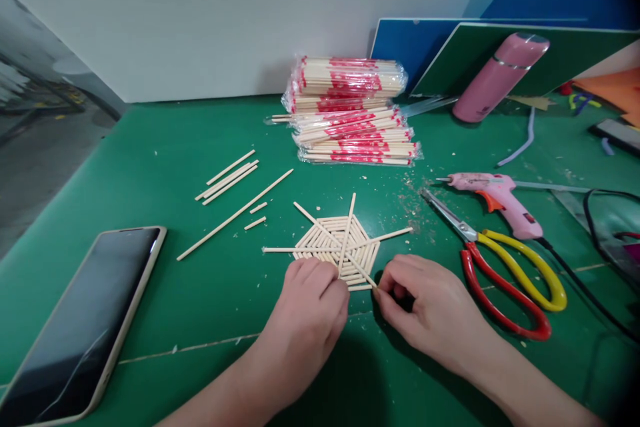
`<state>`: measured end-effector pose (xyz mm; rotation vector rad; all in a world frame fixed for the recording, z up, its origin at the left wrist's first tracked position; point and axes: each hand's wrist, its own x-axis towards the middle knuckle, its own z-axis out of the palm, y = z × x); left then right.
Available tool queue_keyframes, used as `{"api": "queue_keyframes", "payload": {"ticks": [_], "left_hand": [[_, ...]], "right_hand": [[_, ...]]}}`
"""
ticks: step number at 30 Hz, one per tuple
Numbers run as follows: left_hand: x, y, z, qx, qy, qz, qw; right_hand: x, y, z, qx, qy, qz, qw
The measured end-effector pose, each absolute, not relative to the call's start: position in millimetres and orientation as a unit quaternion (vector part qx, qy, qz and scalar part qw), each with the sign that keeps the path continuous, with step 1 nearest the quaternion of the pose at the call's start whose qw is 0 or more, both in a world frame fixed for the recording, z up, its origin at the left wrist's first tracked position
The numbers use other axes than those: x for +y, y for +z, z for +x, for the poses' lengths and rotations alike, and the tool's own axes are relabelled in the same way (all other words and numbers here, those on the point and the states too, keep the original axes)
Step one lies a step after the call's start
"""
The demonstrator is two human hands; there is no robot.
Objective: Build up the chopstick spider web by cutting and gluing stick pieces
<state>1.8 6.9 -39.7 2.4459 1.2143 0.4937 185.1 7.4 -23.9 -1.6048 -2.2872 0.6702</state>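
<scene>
A smartphone with a black glossy screen and a beige case (83, 324) lies face up at the left of the smooth green tabletop (165, 140). Toward the back right, a pink cylindrical flask with a silver band (495, 84) stands in front of a dark green flat board with a pale edge (450, 64), which overlaps a blue flat board (400, 44). Near the flask lies a thin, bent pale-purple strip (525, 140); farther right is a flat orange sheet (613, 88). A plain whitish panel (200, 27) rises behind the tabletop.
</scene>
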Motion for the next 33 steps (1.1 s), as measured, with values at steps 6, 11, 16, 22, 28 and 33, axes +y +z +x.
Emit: {"api": "queue_keyframes", "payload": {"ticks": [6,11,16,22,28,33], "left_hand": [[6.7,-40.8,4.4,0.440,0.211,0.851,0.192],[7.9,-40.8,3.7,0.440,0.204,0.854,0.190],[8.4,-39.8,3.3,0.441,0.198,0.853,0.195],[11.8,-39.4,5.4,0.452,0.216,0.842,0.201],[12.7,-36.6,5.1,0.466,0.203,0.835,0.212],[11.3,-36.4,3.8,0.471,0.191,0.834,0.214]], "right_hand": [[6.7,-25.4,183.7,-0.783,0.214,-0.568,0.135],[6.1,-27.4,182.7,-0.781,0.199,-0.577,0.128],[5.2,-27.8,181.6,-0.780,0.184,-0.585,0.126],[4.4,-29.1,181.3,-0.781,0.168,-0.586,0.134],[3.6,-29.6,181.5,-0.781,0.168,-0.587,0.131],[3.9,-28.8,181.3,-0.779,0.168,-0.588,0.136]]}}
